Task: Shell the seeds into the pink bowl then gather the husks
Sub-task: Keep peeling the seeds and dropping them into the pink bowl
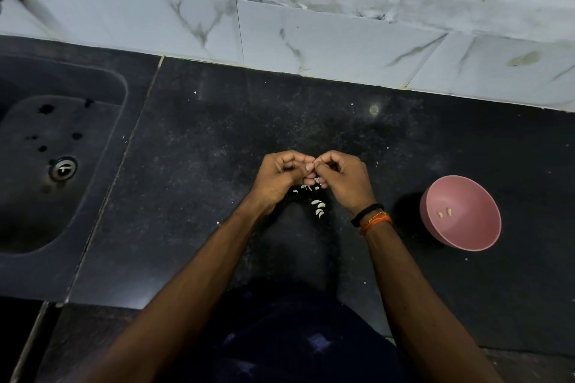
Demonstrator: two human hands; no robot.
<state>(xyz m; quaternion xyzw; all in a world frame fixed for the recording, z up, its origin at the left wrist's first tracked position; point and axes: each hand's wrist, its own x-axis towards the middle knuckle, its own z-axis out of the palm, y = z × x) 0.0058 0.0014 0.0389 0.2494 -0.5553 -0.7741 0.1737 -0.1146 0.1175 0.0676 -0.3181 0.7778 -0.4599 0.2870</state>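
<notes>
Both hands are up over the dark counter [311, 121], meeting fingertip to fingertip. Your left hand [280, 179] has its fingers curled in, thumb pressed forward; your right hand [340, 179] mirrors it, fingers tucked, pinching at the same spot. Whatever sits between those tips is too small to make out, but by the look of it you're cracking a seed right there, so shelling is the step in hand.

Below your hands a loose scatter of pale seeds and husks [319, 207] lies on the counter; which are whole and which are empty shells, I can't tell from here. The pink bowl [466, 235] sits well off to your right, tilted toward you, with just two small kernels [445, 212] inside. That says you're early in the job, with gathering the husks still ahead.

Next call: once the shell splits, carry the kernel across to the bowl with the right hand and let the husk drop by the pile, not into the bowl. The sink [59, 146] lies to your left.
</notes>
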